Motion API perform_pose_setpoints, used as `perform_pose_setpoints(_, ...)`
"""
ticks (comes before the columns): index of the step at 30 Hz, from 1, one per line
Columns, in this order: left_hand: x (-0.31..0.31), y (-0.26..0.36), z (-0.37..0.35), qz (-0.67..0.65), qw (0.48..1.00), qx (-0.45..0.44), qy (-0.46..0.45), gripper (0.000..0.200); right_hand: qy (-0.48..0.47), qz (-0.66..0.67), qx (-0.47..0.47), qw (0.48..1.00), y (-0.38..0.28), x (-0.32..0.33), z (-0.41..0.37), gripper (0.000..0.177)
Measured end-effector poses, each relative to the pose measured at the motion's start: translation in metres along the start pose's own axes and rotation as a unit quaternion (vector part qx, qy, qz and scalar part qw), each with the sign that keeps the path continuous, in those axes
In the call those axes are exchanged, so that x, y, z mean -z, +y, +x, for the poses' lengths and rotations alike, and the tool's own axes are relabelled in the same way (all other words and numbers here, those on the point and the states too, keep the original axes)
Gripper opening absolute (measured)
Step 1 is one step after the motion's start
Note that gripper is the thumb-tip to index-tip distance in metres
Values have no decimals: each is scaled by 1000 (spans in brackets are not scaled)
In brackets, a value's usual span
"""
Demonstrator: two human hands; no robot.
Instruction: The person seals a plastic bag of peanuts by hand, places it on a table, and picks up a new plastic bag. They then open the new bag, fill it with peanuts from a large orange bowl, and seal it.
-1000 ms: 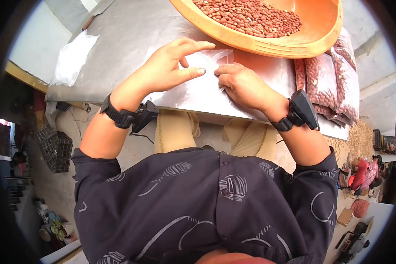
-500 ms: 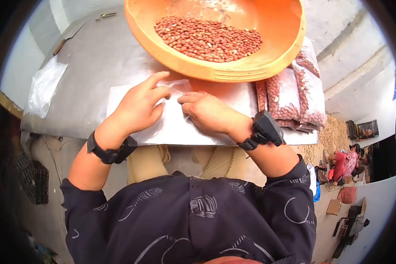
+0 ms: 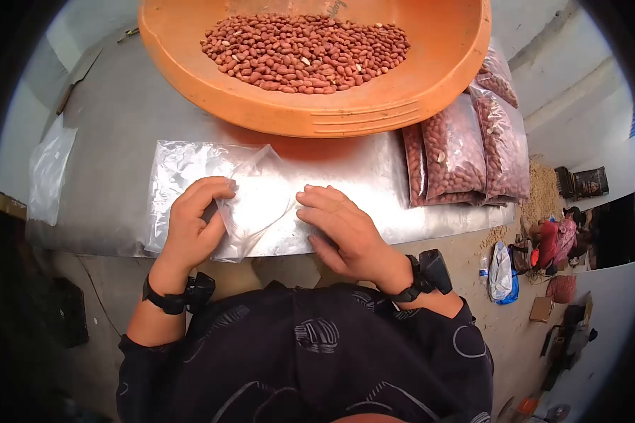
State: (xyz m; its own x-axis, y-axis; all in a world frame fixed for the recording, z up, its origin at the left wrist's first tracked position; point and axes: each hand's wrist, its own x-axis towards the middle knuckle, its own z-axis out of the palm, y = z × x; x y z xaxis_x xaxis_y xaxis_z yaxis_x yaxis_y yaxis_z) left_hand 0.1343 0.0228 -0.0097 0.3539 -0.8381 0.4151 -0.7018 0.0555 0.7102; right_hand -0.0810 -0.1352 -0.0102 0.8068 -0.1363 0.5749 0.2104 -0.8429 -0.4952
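Observation:
A clear plastic bag (image 3: pixel 257 201) stands partly raised and creased on the metal table in front of me. My left hand (image 3: pixel 196 220) is at its left side, fingers bent and thumb curled around the bag's edge. To the right of the bag, my right hand (image 3: pixel 349 229) is held with its fingers stretched out and thumb apart, gripping nothing. More flat clear plastic (image 3: pixel 180 166) lies under and behind my left hand. Beyond both hands is a large orange basin (image 3: pixel 317 120) with a heap of reddish-brown peanuts (image 3: pixel 303 53) inside.
Filled bags of peanuts (image 3: pixel 455 151) are stacked at the right of the metal table (image 3: pixel 106 176). Another piece of clear plastic (image 3: pixel 49 176) lies at the left edge, near a knife (image 3: pixel 67 95). A person (image 3: pixel 557 240) is on the floor at far right, near loose peanuts (image 3: pixel 540 187).
Both hands have moved closer to me and farther apart. The plastic bag has been lifted and spread from the flat plastic. My right hand's fingers have straightened and left the bag.

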Motion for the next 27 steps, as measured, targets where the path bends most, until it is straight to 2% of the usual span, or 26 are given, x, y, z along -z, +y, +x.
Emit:
perform_pose_setpoints(4, -2, -3, -1, -7, 1000, 25, -3, 20, 150, -8, 56, 987, 10, 21, -12, 27)
perform_pose_setpoints(8, -4, -2, -1, -12, 999, 40, -9, 19, 182, 51, 28, 982, 25, 36, -32, 24)
perform_pose_setpoints(11, -3, -2, -2, -8, 998, 56, -12, 17, 175, 148, -20, 973, 28, 39, -36, 23)
perform_pose_setpoints(27, -3, -1, -4, -17, 998, 58, -5, 16, 142, 139, -22, 980, 28, 37, -36, 22)
